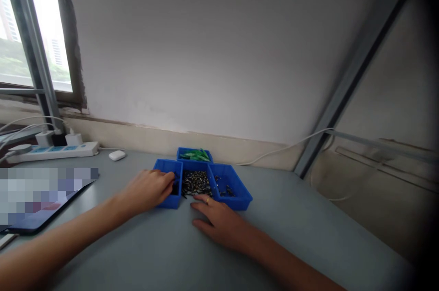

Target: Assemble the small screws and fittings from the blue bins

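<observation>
My left hand (151,188) reaches over the left blue bin (173,203). Its fingers curl down inside, and the fingertips and whatever they hold are hidden. Dark contents show in part beside them. Fingers apart, my right hand (222,222) rests on the table at the front of the middle section, holding nothing that I can see. Just beyond its fingertips lies a heap of small dark and shiny metal-looking pieces (197,182). The right blue bin (242,202) contains a few small dark pieces (227,190). Behind stands another blue bin (195,161) with green slender pieces (197,155).
On the grey table (137,254), a tablet-like screen (48,208) lies at left. A white earbud case (117,155) and a power strip (68,150) with plugs sit behind it. A white cable (281,148) runs along the wall to a metal post (315,144).
</observation>
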`<state>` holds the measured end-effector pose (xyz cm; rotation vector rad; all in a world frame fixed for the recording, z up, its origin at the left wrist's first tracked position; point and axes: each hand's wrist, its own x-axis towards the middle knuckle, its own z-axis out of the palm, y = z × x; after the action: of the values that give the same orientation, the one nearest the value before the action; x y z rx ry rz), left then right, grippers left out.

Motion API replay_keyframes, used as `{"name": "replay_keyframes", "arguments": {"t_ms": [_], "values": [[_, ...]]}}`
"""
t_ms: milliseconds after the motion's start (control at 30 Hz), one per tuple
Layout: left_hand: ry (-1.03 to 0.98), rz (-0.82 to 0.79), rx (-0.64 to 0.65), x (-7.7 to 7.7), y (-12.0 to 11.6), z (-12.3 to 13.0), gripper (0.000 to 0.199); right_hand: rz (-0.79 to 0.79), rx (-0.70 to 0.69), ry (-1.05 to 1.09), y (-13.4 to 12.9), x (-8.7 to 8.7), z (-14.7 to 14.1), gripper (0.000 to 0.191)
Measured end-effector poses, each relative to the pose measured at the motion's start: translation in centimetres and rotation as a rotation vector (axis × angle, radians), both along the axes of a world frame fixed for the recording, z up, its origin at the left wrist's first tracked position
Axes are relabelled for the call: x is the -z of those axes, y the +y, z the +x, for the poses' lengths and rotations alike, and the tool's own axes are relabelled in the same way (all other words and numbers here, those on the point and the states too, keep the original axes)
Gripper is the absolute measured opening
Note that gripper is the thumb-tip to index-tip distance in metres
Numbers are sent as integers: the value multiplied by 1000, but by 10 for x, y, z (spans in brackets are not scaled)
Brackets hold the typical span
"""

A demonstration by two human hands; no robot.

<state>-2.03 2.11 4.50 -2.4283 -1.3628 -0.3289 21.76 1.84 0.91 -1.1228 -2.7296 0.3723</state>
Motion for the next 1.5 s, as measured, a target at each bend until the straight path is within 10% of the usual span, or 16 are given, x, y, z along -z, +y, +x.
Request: {"name": "replay_keyframes", "arguments": {"t_ms": [433,800,1167,1500], "values": [[72,15,-100,-1,8,-8,20,69,35,-54,-2,-2,-10,47],[74,67,555,22,-19,21,32,132,-10,-6,7,5,-5,24],[115,-197,232,41,-22,34,16,97,-60,36,6,-4,2,18],[106,-253,236,41,-20,34,17,41,-132,126,6,-1,0,14]]}}
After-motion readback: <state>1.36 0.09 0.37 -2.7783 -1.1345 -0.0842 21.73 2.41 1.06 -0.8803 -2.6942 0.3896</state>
